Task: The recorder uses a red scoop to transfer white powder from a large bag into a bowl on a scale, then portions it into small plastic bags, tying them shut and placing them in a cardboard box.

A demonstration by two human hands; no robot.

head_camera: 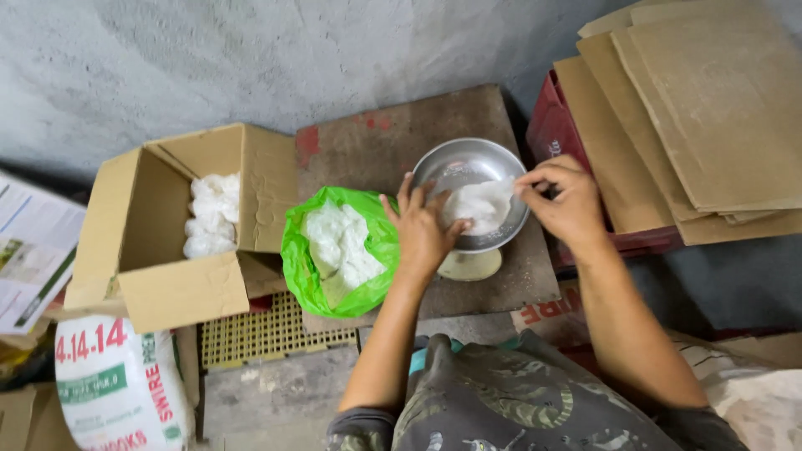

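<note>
A steel bowl (468, 163) sits on a pale scale base (469, 265) atop a worn wooden board (376, 138). Inside the bowl lies a clear plastic bag of white stuff (483, 205). My left hand (422, 227) rests at the bowl's left rim, fingers touching the bag. My right hand (564, 200) pinches the bag's upper right edge at the rim. Left of the bowl, a green plastic bag (299, 259) lies open with white material (338, 242) inside.
An open cardboard box (159, 284) at left holds white filled bags (213, 213). A printed sack (117, 388) stands below it, beside a yellow grid crate (263, 334). Cardboard sheets (702, 108) are stacked on a red crate (555, 125) at right. A grey wall runs behind.
</note>
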